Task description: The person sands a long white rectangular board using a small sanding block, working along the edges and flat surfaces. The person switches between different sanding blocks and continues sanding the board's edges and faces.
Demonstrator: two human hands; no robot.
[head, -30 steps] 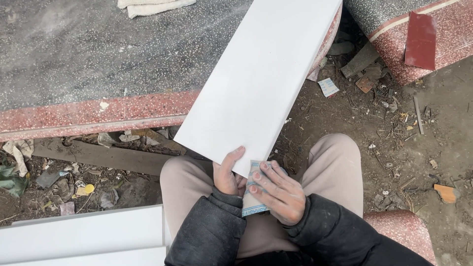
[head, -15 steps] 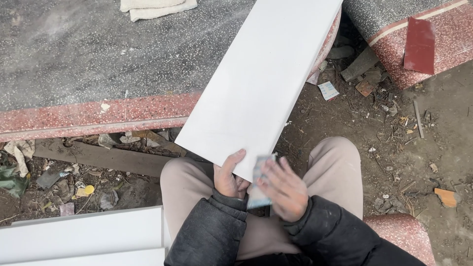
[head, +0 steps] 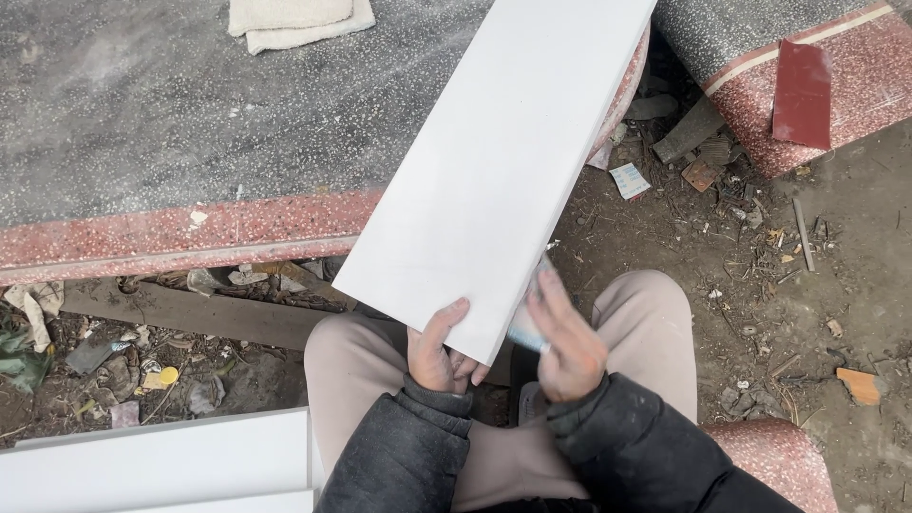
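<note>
**Board on my knees, block at its edge**

Board (head: 494,171) — long, white, flat — runs from my lap up and away, its far end resting over the red-speckled slab (head: 171,233). My left hand (head: 437,356) has the near corner: thumb on top, fingers curled under, closed firmly on the edge. My right hand (head: 565,337) is wrapped around a small pale block (head: 525,328), probably a sanding pad, pressed at the board's right edge near the same corner; the motion blur hides how tightly I grip it.

I judge the board stiff and not heavy, since 1 hand and my knees carry its near end without sag. Its face looks smooth, likely slick and dusty, so pinching the edge beats pressing the flat. Corners would chip if knocked on stone. The best hold seems to be where I have it — low on the near end, clear of the edge being rubbed.

2 more white boards (head: 152,465) lie at my left, a folded cloth (head: 294,19) on the slab, a red sheet (head: 803,95) to the right.
</note>
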